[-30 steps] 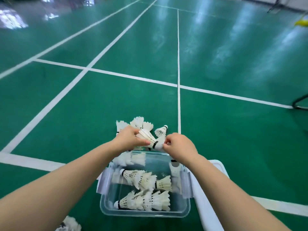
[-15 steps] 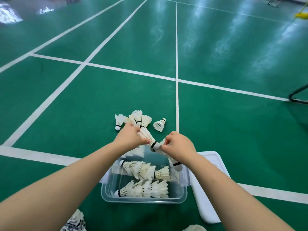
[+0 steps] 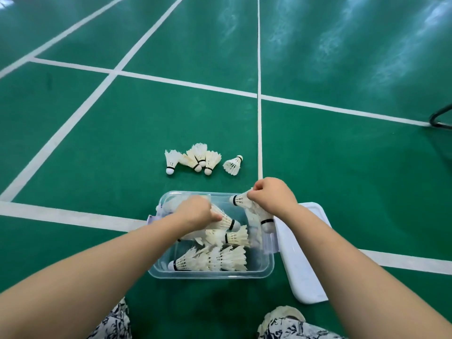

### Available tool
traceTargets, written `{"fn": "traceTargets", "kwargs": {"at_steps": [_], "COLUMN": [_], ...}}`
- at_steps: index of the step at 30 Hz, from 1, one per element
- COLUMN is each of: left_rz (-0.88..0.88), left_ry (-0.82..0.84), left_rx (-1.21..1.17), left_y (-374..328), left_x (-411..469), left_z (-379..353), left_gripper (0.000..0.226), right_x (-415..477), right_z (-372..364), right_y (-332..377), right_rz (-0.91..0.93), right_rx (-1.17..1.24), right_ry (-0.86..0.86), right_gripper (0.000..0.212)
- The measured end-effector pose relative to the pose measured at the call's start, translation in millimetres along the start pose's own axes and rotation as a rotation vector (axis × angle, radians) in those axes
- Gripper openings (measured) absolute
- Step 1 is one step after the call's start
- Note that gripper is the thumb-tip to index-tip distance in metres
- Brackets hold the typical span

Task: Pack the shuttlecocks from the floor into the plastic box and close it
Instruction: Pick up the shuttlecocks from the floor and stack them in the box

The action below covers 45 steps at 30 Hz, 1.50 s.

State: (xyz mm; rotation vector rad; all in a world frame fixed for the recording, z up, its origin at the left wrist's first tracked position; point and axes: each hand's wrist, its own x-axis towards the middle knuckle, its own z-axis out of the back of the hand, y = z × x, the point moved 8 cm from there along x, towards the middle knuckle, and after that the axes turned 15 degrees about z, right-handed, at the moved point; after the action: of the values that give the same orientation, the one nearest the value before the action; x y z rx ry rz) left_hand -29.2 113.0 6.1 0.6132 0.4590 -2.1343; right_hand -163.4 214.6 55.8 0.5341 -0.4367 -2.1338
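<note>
A clear plastic box (image 3: pixel 267 267) stands on the green court floor with several white shuttlecocks (image 3: pixel 212 259) lying in it. My left hand (image 3: pixel 195 212) is low inside the box, gripping a shuttlecock (image 3: pixel 226 222) by its feathers, cork pointing right. My right hand (image 3: pixel 271 198) hovers over the box's far right corner, holding two shuttlecocks (image 3: pixel 241 200), one cork pointing left, one (image 3: pixel 266 220) hanging down. Several more shuttlecocks (image 3: pixel 195 159) lie on the floor beyond the box, with a single one (image 3: pixel 232 165) to their right.
The white lid (image 3: pixel 303 270) lies flat on the floor to the right of the box. White court lines cross the floor. A black metal frame (image 3: pixel 440 118) shows at the right edge. My patterned trouser knees (image 3: pixel 291 326) are at the bottom.
Both hands have come down from above the floor pile to the box; the left hand now reaches inside it. The view has tilted down, so the floor pile lies uncovered.
</note>
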Motion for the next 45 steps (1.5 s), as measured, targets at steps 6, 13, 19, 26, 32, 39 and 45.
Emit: {"fn": "traceTargets", "kwargs": {"at_steps": [6,13,19,26,32,39,45], "left_rz": [0.015,-0.03,-0.054,-0.093,-0.13,-0.107,-0.039], "left_ry": [0.125,0.21,0.242,0.29,0.28,0.262,0.327], "left_rx": [0.079,0.073,0.159,0.198,0.281,0.308,0.193], "left_y": [-14,-40,-45,-39,-24,-22,3], "left_x": [8,27,35,25,25,18,22], "left_z": [-58,-80,-86,-78,-73,-59,-25], "left_gripper": [0.047,0.051,0.065,0.07,0.062,0.06,0.058], "right_x": [4,11,18,19,12,8,11], "right_z": [-11,-22,-29,-31,-26,-24,-18], "right_y": [-1,-13,-19,-15,-9,-4,0], "right_rz": [0.008,0.011,0.037,0.045,0.035,0.04,0.048], "right_rx": [0.07,0.122,0.134,0.136,0.148,0.128,0.152], "right_ry": [0.018,0.034,0.057,0.068,0.058,0.054,0.032], "right_gripper": [0.026,0.026,0.022,0.02,0.017,0.019,0.02]}}
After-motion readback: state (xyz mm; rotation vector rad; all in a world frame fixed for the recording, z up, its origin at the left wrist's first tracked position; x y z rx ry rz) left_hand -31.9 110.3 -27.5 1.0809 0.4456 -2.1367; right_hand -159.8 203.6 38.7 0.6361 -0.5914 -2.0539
